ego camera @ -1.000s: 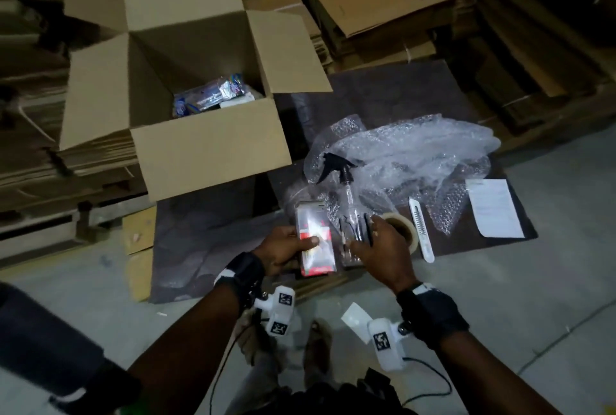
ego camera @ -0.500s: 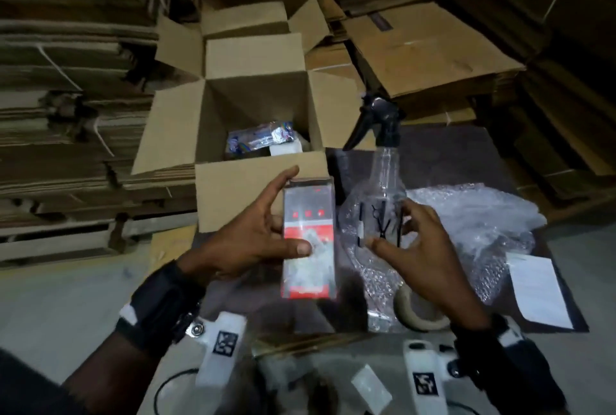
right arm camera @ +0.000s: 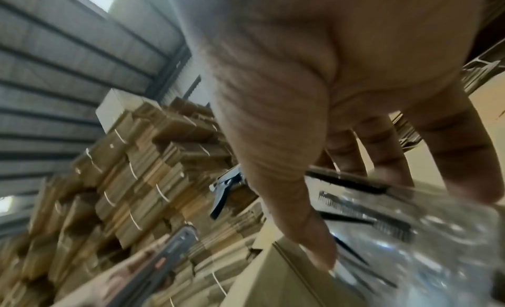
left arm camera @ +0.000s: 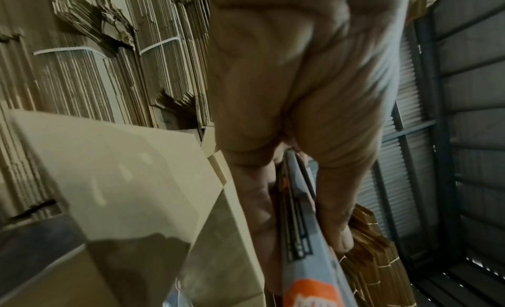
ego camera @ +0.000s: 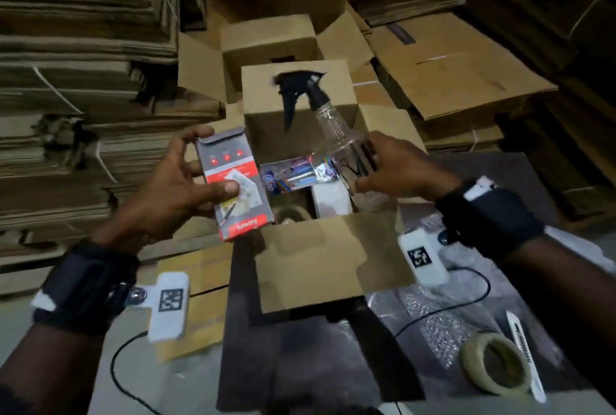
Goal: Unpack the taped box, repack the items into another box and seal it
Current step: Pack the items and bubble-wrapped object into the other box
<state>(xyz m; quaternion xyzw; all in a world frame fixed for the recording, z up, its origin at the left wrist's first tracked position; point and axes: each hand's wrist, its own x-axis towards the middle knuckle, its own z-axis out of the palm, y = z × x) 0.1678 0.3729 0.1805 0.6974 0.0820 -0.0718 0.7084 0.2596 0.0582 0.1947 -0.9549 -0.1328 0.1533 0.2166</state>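
My left hand (ego camera: 186, 188) grips a grey and red retail carton (ego camera: 235, 181) at the left rim of the open cardboard box (ego camera: 320, 261); the left wrist view shows the carton (left arm camera: 303, 242) pinched between thumb and fingers. My right hand (ego camera: 390, 171) holds a clear spray bottle (ego camera: 336, 127) with a black trigger head, tilted over the box's right side; in the right wrist view the bottle (right arm camera: 410, 236) lies under my fingers. Inside the box lie a shiny packet (ego camera: 296, 174) and a white item (ego camera: 331, 199).
Stacks of flattened cardboard (ego camera: 83, 81) rise at left and behind. A second open box (ego camera: 270, 41) stands beyond. On the dark mat at the right lie a tape roll (ego camera: 496, 364), a white box cutter (ego camera: 523, 351) and bubble wrap (ego camera: 433, 318).
Both hands lifted the carton and the spray bottle from the mat and carried them forward over the open box. The bottle now tilts above the box's right side.
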